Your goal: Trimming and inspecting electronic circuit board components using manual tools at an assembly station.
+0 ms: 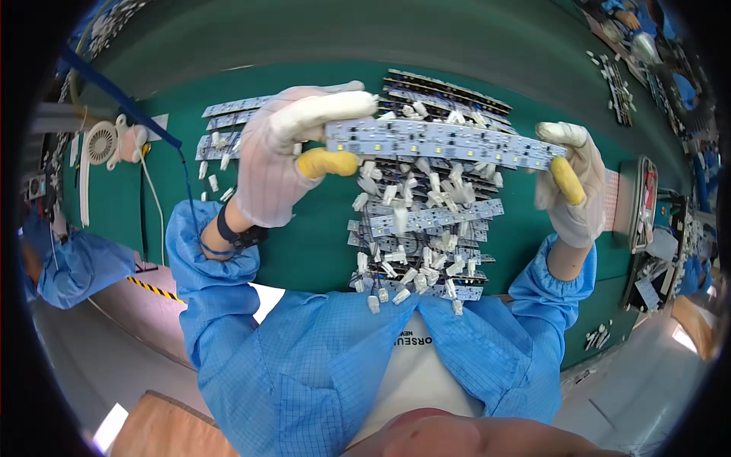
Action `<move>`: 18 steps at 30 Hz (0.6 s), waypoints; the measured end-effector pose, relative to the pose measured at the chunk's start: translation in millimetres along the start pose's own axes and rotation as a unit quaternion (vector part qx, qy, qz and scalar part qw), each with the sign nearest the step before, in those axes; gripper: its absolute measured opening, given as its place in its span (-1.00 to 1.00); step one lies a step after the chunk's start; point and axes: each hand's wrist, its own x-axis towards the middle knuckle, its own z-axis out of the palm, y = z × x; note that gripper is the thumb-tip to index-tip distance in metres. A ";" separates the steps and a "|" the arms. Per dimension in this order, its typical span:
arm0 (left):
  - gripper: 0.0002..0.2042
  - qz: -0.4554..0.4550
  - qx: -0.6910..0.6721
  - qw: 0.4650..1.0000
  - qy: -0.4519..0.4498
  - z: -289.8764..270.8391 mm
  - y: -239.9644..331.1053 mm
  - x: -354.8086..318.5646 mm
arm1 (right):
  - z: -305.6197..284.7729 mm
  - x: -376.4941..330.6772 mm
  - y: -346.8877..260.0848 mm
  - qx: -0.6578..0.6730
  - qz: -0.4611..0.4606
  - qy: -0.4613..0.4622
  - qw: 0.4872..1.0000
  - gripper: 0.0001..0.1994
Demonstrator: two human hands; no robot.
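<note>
The grip of the left hand (276,167) pinches 1 end of a long LED board (445,143), and the grip of the right hand (572,183) pinches the other — both thumbs covered in yellow. The board is held up over a pile of similar strips (438,219) with white connectors (374,305) on the green worktop (308,236) — farther out, a small fan (101,142) stands at left.

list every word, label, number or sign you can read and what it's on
White shirt: dark lettering, partly covered by the blue jacket; not transcribed here.
Held LED board: any markings too small to read.
Yellow-black strip: stripes, no readable words.
</note>
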 end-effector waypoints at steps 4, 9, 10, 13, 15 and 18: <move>-0.50 -0.025 -0.061 0.998 0.022 6.3 -1.8 -1.1 | 2.6 -4.2 -8.0 -0.059 0.065 0.044 0.995 -0.51; -0.39 -0.038 -0.035 0.999 0.015 2.4 -4.6 0.8 | 1.5 -5.9 -13.3 -0.007 0.046 -0.007 0.999 -0.54; -0.39 -0.022 -0.043 0.999 0.014 3.8 -8.3 2.3 | 2.9 -6.6 -15.6 -0.021 0.056 0.003 0.998 -0.55; -0.39 -0.032 -0.042 0.998 0.043 12.2 -4.4 2.7 | 0.0 -8.9 -6.1 -0.035 0.045 0.036 0.998 -0.56; -0.41 -0.018 -0.060 0.998 0.031 9.5 -10.5 2.4 | -0.7 -7.7 1.4 -0.037 -0.049 0.026 0.998 -0.57; -0.42 -0.002 -0.037 0.998 0.046 10.7 -15.7 2.2 | -1.0 -8.9 -24.8 -0.044 0.051 0.004 0.998 -0.59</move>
